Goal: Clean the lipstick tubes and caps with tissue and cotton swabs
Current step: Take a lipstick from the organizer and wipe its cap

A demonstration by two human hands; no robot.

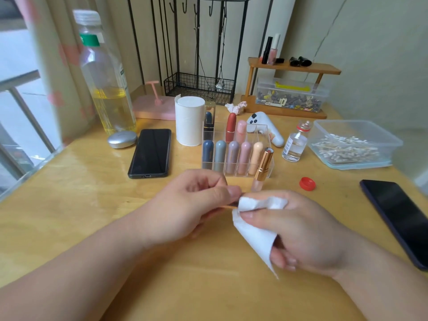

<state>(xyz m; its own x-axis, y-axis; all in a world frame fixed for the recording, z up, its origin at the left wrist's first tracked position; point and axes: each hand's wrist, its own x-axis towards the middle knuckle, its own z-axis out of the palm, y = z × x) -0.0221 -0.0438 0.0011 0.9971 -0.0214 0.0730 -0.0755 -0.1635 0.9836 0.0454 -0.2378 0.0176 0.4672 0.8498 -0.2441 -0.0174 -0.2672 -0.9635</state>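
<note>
A thin orange-brown stick (228,206) is pinched between the thumb and curled fingers of the left hand (196,205). Only a short stretch of it is seen, and its far end is buried in a folded white tissue (254,228). The tissue is gripped by the right hand (305,230), with the thumb pressed on top and the fingers curled beneath. It is thus wrapped round the stick's tip, just beside the left fingertips. Whether the stick is a swab or an applicator cannot be told. Both hands are held over the wooden table (92,205).

Just behind them, a gold-and-clear lip gloss tube (261,170) is stood upright against the front of a clear acrylic organizer (269,169). Five capped lipsticks (232,156) are slotted in its front row. A red one, a pink one and a dark one are held in compartments behind.

To the right, cotton swabs (345,148) are heaped in a clear plastic tub (393,144). Clear liquid is held in a small glass bottle (294,145) beside it, and a red cap (307,183) lies apart on the table. At the left, yellow liquid fills the lower part of a large plastic bottle (106,77). A tissue roll (188,120) is stood beside the organizer.
</note>
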